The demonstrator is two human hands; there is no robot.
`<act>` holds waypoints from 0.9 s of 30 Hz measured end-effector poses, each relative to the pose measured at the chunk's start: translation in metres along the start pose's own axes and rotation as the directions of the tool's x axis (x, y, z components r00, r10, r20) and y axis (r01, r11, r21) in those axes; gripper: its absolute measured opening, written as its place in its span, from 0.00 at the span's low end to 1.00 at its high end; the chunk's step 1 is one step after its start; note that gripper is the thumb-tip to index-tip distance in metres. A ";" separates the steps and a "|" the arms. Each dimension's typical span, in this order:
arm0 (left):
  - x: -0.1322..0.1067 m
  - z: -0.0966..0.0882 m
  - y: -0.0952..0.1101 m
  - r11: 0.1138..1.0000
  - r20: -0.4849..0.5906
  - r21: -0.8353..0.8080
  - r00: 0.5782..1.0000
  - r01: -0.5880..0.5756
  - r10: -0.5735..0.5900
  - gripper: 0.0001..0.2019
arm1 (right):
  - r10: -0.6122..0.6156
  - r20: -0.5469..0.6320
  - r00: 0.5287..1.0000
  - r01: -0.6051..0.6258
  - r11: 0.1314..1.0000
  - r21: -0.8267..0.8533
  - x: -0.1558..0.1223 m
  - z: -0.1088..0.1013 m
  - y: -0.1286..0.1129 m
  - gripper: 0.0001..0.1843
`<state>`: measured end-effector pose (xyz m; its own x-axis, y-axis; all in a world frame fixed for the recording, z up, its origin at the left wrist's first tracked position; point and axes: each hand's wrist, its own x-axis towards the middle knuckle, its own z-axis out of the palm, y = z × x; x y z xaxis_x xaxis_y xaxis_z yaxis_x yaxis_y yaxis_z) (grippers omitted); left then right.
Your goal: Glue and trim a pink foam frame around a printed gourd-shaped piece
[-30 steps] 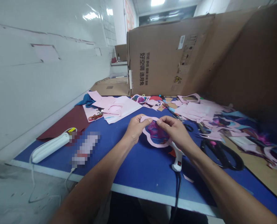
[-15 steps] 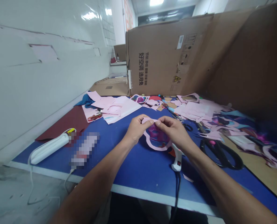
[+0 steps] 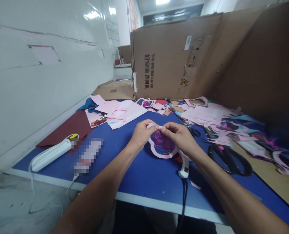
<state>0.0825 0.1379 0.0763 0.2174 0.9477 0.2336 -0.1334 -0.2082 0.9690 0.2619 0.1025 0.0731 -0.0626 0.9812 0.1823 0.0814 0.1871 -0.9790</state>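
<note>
Pink paper cutout sits just above the blue tabletop. My left hand and right hand pinch its top rim, nearly meeting. Rim work seems in hand, calling for steady pinching; glue gun lies right.

- pale pink paper ring: matt, smooth
- white plastic glue gun: glossy
- black plastic scissor handles: smooth, low sheen
- brown corrugated cardboard box: matt, slightly rough
- blue tabletop: smooth
- white wall: glossy
</note>
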 end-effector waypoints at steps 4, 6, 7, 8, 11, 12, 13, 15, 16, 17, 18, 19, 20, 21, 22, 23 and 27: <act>0.000 0.000 0.000 1.000 0.015 0.018 1.000 0.023 -0.023 0.12 | -0.016 0.009 1.000 0.016 1.000 0.027 0.000 0.001 -0.001 0.26; 0.000 0.000 0.000 0.999 0.029 0.035 0.999 0.030 -0.031 0.11 | -0.032 0.009 0.999 0.031 0.999 0.028 0.000 0.001 -0.001 0.26; -0.001 0.000 0.000 0.999 0.036 0.042 0.999 0.033 -0.034 0.11 | -0.036 0.013 0.999 0.036 0.999 0.029 -0.001 0.001 -0.001 0.26; -0.001 0.000 0.000 0.998 0.039 0.045 0.999 0.033 -0.035 0.11 | -0.039 0.016 0.999 0.039 0.999 0.029 -0.001 0.001 -0.002 0.26; -0.002 0.001 0.001 0.999 0.049 0.030 0.998 0.038 -0.039 0.12 | -0.045 0.025 0.999 0.045 0.999 0.027 -0.001 0.000 -0.003 0.25; -0.002 0.002 0.002 0.999 0.048 0.015 0.998 0.040 -0.040 0.12 | -0.047 0.023 0.999 0.047 0.999 0.025 -0.001 0.000 -0.003 0.25; -0.002 0.002 0.002 0.999 0.043 -0.005 0.998 0.043 -0.042 0.13 | -0.048 0.020 0.999 0.048 0.999 0.024 -0.001 0.000 -0.004 0.25; -0.001 0.002 0.002 0.997 0.028 -0.052 0.998 0.051 -0.049 0.14 | -0.047 0.015 0.999 0.046 0.999 0.021 -0.001 0.000 -0.005 0.24; -0.001 0.002 0.001 0.996 0.020 -0.074 0.998 0.053 -0.051 0.14 | -0.044 0.014 0.999 0.044 0.999 0.021 -0.001 0.000 -0.005 0.24; -0.001 0.002 0.001 0.995 0.015 -0.089 0.999 0.054 -0.053 0.14 | -0.041 0.012 0.999 0.041 0.999 0.023 -0.001 0.000 -0.005 0.24; 0.000 0.002 0.000 0.993 0.011 -0.101 0.999 0.053 -0.052 0.14 | -0.037 0.011 0.999 0.037 0.999 0.024 0.000 0.000 -0.005 0.24; 0.000 0.002 0.000 0.992 0.007 -0.111 0.999 0.053 -0.053 0.14 | -0.036 0.008 0.999 0.035 0.999 0.023 0.000 0.000 -0.005 0.24; 0.001 0.001 -0.001 0.991 0.001 -0.122 0.998 0.055 -0.055 0.14 | -0.038 0.005 0.999 0.038 0.999 0.020 0.000 0.000 -0.005 0.24; 0.001 0.001 -0.002 0.989 -0.007 -0.134 0.998 0.058 -0.059 0.14 | -0.043 0.003 0.999 0.043 0.999 0.013 0.000 0.000 -0.005 0.24; 0.001 0.001 -0.002 0.987 -0.015 -0.147 0.998 0.063 -0.066 0.15 | -0.050 0.002 0.999 0.050 0.999 0.004 0.000 0.000 -0.005 0.23; 0.001 0.001 -0.002 0.985 -0.024 -0.159 0.997 0.068 -0.073 0.15 | -0.057 0.001 0.998 0.057 0.998 -0.005 0.000 0.000 -0.005 0.23; 0.001 0.000 0.000 0.982 -0.041 -0.168 0.995 0.087 -0.095 0.17 | -0.067 -0.013 0.998 0.067 0.997 -0.025 0.000 -0.001 -0.005 0.22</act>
<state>0.0830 0.1392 0.0765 0.1890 0.9724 0.1371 -0.2746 -0.0817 0.9581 0.2622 0.1015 0.0785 -0.0551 0.9669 0.2491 0.1018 0.2536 -0.9619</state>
